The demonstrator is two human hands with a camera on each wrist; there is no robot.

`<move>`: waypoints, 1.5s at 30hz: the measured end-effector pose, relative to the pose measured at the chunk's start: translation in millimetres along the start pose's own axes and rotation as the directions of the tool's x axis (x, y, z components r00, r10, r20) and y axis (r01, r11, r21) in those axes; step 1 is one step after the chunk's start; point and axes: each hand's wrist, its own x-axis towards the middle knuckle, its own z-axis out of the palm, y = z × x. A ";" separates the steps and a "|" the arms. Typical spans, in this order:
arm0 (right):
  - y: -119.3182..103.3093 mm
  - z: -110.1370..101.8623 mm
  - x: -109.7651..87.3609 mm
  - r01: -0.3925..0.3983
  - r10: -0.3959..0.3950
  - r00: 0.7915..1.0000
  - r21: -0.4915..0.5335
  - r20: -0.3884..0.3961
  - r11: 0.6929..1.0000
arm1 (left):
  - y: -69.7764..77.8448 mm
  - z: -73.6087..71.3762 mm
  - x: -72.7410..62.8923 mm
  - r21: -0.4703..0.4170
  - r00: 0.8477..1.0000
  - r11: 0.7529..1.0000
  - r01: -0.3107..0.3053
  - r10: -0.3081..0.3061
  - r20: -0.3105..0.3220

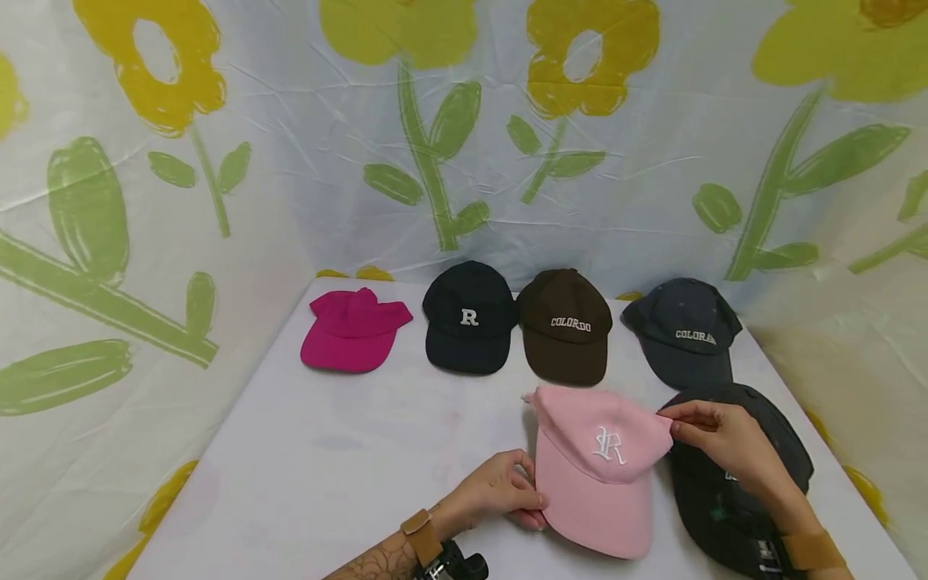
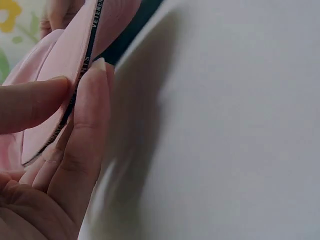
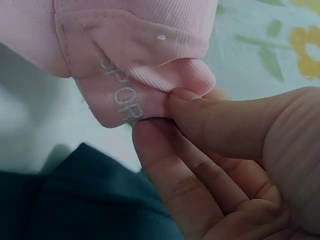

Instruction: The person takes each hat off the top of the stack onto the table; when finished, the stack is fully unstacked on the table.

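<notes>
A pink baseball cap (image 1: 594, 467) with a white embroidered letter faces the head camera, brim toward the near side. My left hand (image 1: 502, 491) pinches the brim's left edge; in the left wrist view the thumb lies on top and the fingers beneath, along a dark lettered trim (image 2: 75, 90). My right hand (image 1: 728, 443) pinches the cap's right side, where the right wrist view shows a folded flap with grey stitched letters (image 3: 122, 97). A black cap (image 1: 776, 435) lies right of the pink one, partly covered by my right hand and wrist.
Along the back of the white table (image 1: 348, 451) lie a magenta cap (image 1: 355, 330), a black cap with an R (image 1: 470, 318), a brown cap (image 1: 565, 326) and a dark navy cap (image 1: 683, 332). A flower-print cloth (image 1: 290, 161) hangs behind and at the sides.
</notes>
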 end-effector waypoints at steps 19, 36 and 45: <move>1.9 16.8 7.4 -0.028 0.033 0.999 -0.144 0.031 0.989 | 7.8 -28.4 -5.2 0.284 0.999 0.959 0.023 -0.009 -0.049; -58.9 42.4 52.8 0.155 -0.168 0.986 0.319 0.014 0.935 | 57.2 -108.7 -17.7 0.258 0.936 0.949 -0.179 0.246 -0.252; -121.9 63.8 90.5 0.209 -0.255 0.965 0.390 0.068 0.897 | 72.9 -159.5 -46.5 0.288 0.856 0.938 -0.194 0.305 -0.417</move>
